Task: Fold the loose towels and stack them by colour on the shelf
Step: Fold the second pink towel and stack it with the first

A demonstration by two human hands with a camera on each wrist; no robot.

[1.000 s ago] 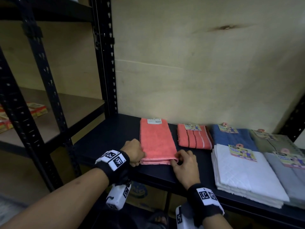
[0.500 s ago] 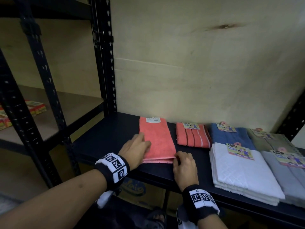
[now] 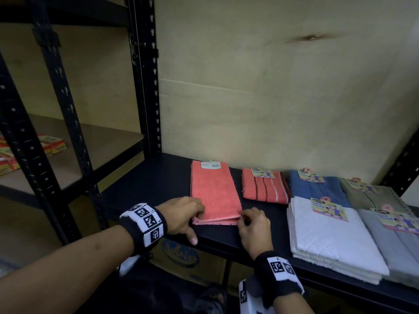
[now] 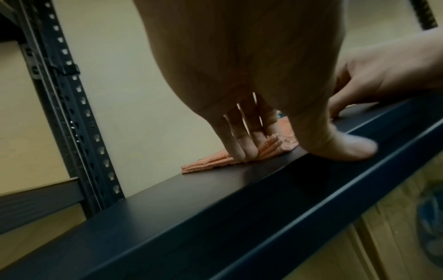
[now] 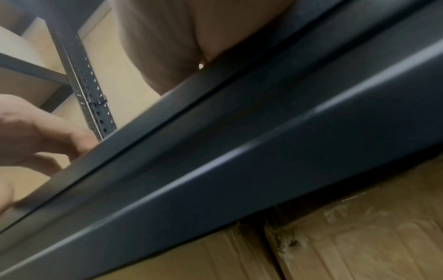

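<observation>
Far to your left, on the neighbouring rack's wooden board, lie some red and yellow packets [image 3: 48,144]. Your left hand [image 3: 181,215] sits at the left near corner of the folded coral towel [image 3: 215,192] on the dark shelf [image 3: 149,184]; its fingers [image 4: 239,144] are straight and press against the towel's layered edge, while the thumb rests on the shelf's front lip, so this grip is open and has hold of nothing. The coral towel lies flat near the shelf's front, a white tag at its far end. Your right hand [image 3: 255,225] is at the towel's right near corner with its fingers curled toward the edge; whether this grip pinches the cloth cannot be told, and the right wrist view shows only the shelf's underside. Further right lie a striped coral towel [image 3: 265,188], then a blue towel [image 3: 317,186] behind a white stack [image 3: 333,243], and at the far right a green towel [image 3: 374,196] behind a grey stack [image 3: 394,245].
</observation>
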